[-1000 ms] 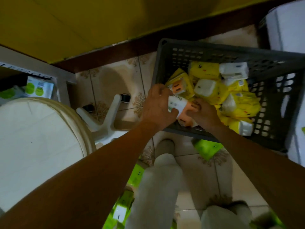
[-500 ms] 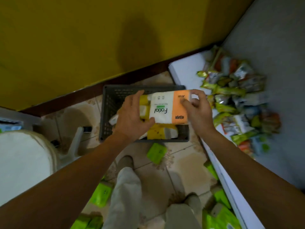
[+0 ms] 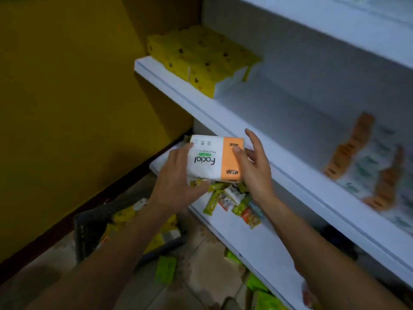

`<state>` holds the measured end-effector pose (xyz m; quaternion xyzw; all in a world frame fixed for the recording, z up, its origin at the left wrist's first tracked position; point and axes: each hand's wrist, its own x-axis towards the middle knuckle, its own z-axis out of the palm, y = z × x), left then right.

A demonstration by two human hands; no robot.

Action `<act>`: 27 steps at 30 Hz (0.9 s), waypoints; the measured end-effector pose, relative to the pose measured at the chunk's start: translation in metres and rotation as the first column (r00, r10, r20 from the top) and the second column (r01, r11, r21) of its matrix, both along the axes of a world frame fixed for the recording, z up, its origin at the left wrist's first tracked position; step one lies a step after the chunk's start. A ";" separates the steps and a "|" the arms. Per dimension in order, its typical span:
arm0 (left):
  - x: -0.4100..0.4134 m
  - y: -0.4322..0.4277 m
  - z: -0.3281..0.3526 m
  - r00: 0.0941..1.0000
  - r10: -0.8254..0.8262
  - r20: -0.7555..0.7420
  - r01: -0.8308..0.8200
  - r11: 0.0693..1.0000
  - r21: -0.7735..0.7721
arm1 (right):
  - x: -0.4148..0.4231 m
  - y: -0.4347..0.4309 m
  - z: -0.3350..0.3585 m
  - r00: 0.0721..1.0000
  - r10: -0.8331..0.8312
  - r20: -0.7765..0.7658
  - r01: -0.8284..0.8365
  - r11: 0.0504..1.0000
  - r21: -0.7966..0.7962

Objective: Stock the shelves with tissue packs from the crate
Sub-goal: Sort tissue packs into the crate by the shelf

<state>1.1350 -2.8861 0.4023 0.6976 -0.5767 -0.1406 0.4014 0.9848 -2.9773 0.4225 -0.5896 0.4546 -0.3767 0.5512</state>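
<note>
Tissue pack (image 3: 213,161), frame centre | likely soft, light, slick-wrapped | your left hand (image 3: 176,184) and right hand (image 3: 254,173) gripped its short ends.

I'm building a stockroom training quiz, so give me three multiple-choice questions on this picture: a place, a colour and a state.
1. Where is the dark crate?
A. On the floor
B. On the top shelf
C. On a stool

2. What colour is the band on the Facial tissue pack?
A. Blue
B. Orange
C. Red

3. How is that pack held?
A. Lying on a shelf
B. Left hand only
C. Both hands

1 A: it sits on the floor tiles.
2 B: its end band is orange.
3 C: the left hand and the right hand both grip it.
</note>
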 end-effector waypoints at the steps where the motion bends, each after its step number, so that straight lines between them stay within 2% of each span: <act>1: -0.005 -0.003 0.010 1.000 -0.012 0.008 0.012 1.000 -0.006 | -0.007 0.003 0.009 1.000 -0.012 0.009 0.012 1.000 -0.023; 3: -0.015 -0.011 0.027 0.999 -0.043 0.019 0.043 0.999 -0.011 | -0.025 0.010 0.020 1.000 0.004 -0.007 -0.005 0.996 -0.087; 7: -0.042 -0.036 0.046 0.982 -0.179 0.060 0.184 0.980 -0.080 | -0.075 0.018 0.037 0.960 0.033 -0.278 -0.110 0.957 -0.267; 10: -0.081 -0.053 0.047 0.953 -0.294 0.077 0.302 0.942 -0.144 | -0.117 0.020 0.035 0.939 -0.110 -0.326 0.010 0.956 -0.292; 14: -0.136 -0.072 0.055 0.919 -0.395 -0.015 0.392 0.916 -0.086 | -0.169 0.020 0.032 0.925 -0.275 -0.261 0.190 0.932 -0.308; 17: -0.161 -0.088 0.056 0.905 -0.423 -0.042 0.422 0.906 -0.028 | -0.205 0.013 0.027 0.894 -0.378 -0.241 0.299 0.903 -0.308; 20: -0.175 -0.101 0.052 0.907 -0.416 -0.058 0.416 0.909 -0.005 | -0.232 -0.005 0.020 0.832 -0.467 -0.300 0.363 0.866 -0.344; 27: -0.191 -0.119 0.022 0.932 -0.354 -0.071 0.358 0.933 0.039 | -0.265 -0.061 -0.009 0.701 -0.475 -0.531 0.327 0.877 -0.353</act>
